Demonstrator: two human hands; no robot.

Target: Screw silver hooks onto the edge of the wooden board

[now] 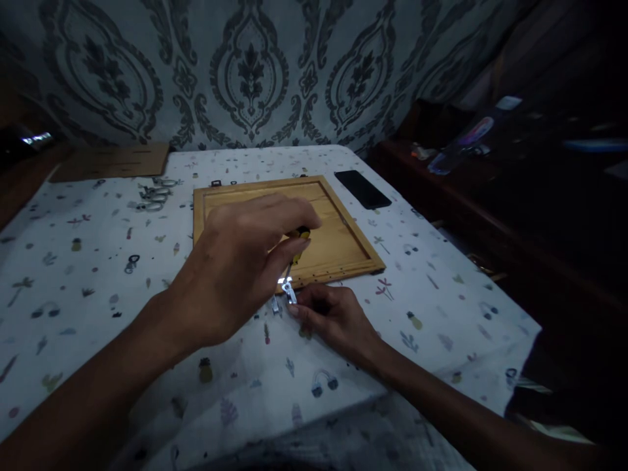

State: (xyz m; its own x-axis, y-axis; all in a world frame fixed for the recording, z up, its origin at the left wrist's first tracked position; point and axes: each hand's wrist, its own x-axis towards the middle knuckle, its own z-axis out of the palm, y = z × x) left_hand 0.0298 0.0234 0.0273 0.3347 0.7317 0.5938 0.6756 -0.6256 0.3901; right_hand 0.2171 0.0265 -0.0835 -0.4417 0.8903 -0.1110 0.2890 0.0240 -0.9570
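My left hand (245, 261) grips the yellow and black handle of a screwdriver (297, 252), its shaft pointing down. The tip meets a small shiny metal clasp (289, 291) at the near edge of a wooden frame (358, 265). My right hand (336, 317) pinches that clasp from the right with thumb and forefinger. Another small metal piece (275, 305) lies just left of the clasp. The frame lies flat, with a plain wooden panel inside a raised border; my left hand hides part of its left side.
A white patterned cloth (412, 340) covers the table. Several metal clasps (154, 195) lie at the left, near a cardboard sheet (115, 162). A black phone (363, 189) rests right of the frame. A plastic bottle (468, 137) is on the dark surface beyond the right edge.
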